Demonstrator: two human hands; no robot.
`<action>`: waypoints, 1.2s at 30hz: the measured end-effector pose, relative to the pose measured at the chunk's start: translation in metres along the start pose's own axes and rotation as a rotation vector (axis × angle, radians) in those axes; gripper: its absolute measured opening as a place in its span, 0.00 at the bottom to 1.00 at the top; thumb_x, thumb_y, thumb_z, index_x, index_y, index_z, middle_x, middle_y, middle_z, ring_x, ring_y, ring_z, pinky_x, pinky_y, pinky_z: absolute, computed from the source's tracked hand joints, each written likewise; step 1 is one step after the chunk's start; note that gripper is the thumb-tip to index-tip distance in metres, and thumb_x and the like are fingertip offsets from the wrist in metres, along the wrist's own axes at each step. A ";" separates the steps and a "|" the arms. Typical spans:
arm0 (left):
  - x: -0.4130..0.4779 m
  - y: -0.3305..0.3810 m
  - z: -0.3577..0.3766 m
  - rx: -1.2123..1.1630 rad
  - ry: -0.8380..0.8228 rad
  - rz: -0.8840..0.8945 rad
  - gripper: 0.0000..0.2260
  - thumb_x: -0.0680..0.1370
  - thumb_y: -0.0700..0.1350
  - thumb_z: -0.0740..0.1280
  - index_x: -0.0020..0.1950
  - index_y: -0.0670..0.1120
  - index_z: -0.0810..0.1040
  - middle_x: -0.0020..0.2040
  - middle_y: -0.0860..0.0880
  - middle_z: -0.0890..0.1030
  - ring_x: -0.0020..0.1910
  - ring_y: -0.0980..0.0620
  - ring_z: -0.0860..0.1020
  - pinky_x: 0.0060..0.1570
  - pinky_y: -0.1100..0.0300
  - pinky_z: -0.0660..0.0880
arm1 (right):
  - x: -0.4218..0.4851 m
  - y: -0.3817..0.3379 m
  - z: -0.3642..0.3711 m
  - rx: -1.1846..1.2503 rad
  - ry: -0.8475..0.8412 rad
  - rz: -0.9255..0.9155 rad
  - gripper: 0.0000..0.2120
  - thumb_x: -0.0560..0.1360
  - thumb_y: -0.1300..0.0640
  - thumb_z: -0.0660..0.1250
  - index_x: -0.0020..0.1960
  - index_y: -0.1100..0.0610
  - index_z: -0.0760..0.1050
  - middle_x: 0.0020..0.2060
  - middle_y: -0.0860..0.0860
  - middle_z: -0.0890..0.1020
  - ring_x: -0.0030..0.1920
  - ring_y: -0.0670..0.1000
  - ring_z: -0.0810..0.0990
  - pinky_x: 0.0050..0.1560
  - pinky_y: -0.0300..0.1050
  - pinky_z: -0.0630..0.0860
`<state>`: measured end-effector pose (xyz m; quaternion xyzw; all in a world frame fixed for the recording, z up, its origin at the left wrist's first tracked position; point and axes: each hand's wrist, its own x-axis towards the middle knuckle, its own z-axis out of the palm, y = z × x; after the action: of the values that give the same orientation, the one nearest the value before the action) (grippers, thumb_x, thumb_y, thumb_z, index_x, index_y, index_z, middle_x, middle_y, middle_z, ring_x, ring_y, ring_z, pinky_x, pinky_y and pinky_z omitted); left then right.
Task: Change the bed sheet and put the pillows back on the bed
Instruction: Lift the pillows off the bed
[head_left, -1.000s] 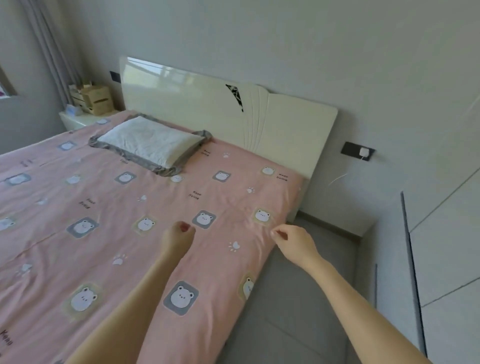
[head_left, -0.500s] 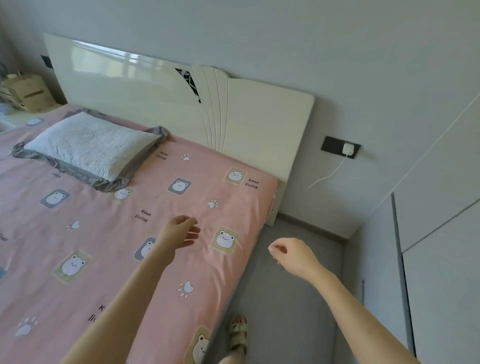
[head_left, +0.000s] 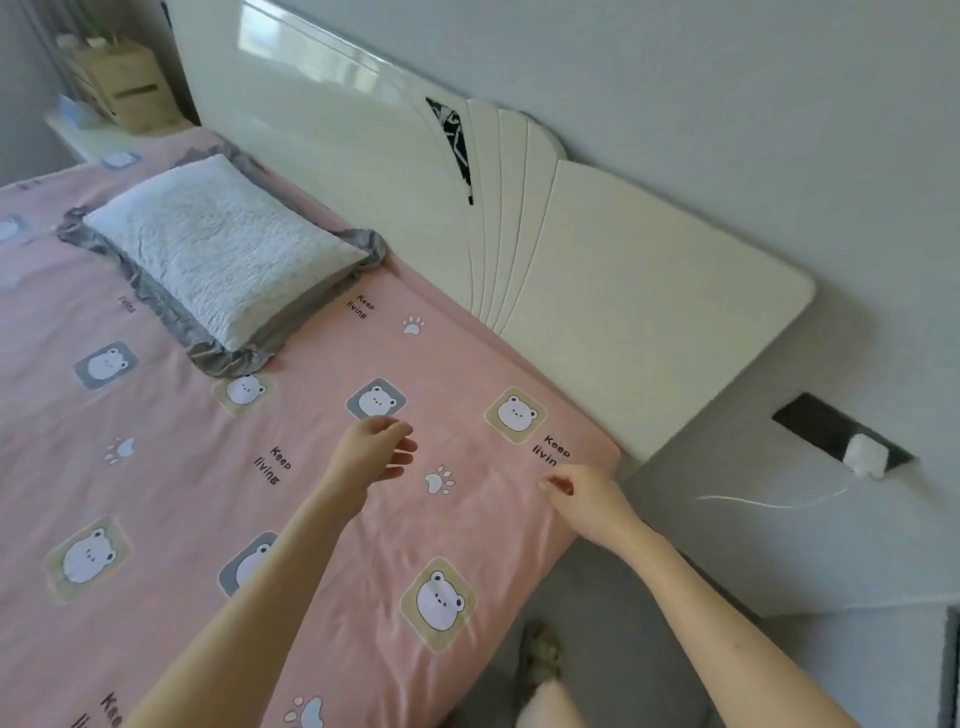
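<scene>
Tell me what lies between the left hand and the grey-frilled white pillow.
Nothing visible does: only flat pink bear-print sheet separates the left hand from the grey-frilled white pillow.

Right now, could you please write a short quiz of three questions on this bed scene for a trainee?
1. True or false: the pillow lies on the floor.
2. What is printed on the pink sheet? A stripes; B bears and paw prints; C flowers.
3. Which is nearer the bed's side edge, the left hand or the right hand?
Key: 1 false, it lies on the pink sheet. 2 B. 3 the right hand.
</scene>
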<state>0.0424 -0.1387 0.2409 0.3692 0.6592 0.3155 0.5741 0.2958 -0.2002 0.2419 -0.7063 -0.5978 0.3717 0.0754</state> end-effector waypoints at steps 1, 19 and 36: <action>0.015 0.003 0.001 -0.008 0.046 -0.016 0.06 0.78 0.42 0.62 0.47 0.42 0.78 0.40 0.46 0.81 0.37 0.50 0.78 0.43 0.56 0.77 | 0.028 -0.005 -0.007 -0.011 -0.024 -0.027 0.10 0.79 0.52 0.61 0.55 0.51 0.79 0.46 0.43 0.81 0.49 0.45 0.77 0.48 0.41 0.72; 0.334 -0.011 -0.085 0.205 0.883 -0.140 0.18 0.77 0.53 0.62 0.59 0.40 0.74 0.57 0.44 0.75 0.58 0.43 0.74 0.57 0.47 0.72 | 0.490 -0.158 0.079 -0.713 -0.191 -0.490 0.61 0.46 0.18 0.25 0.76 0.41 0.37 0.78 0.54 0.47 0.77 0.57 0.45 0.72 0.58 0.51; 0.609 -0.116 -0.263 0.384 0.963 -0.186 0.40 0.74 0.68 0.57 0.77 0.48 0.46 0.64 0.34 0.70 0.64 0.34 0.69 0.61 0.44 0.69 | 0.759 -0.319 0.252 -1.045 0.166 -0.826 0.51 0.68 0.25 0.54 0.74 0.46 0.28 0.77 0.59 0.41 0.76 0.63 0.41 0.72 0.67 0.41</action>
<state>-0.2735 0.3192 -0.1385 0.2211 0.9243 0.2707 0.1535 -0.1033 0.4859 -0.0922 -0.3895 -0.9126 -0.0814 -0.0945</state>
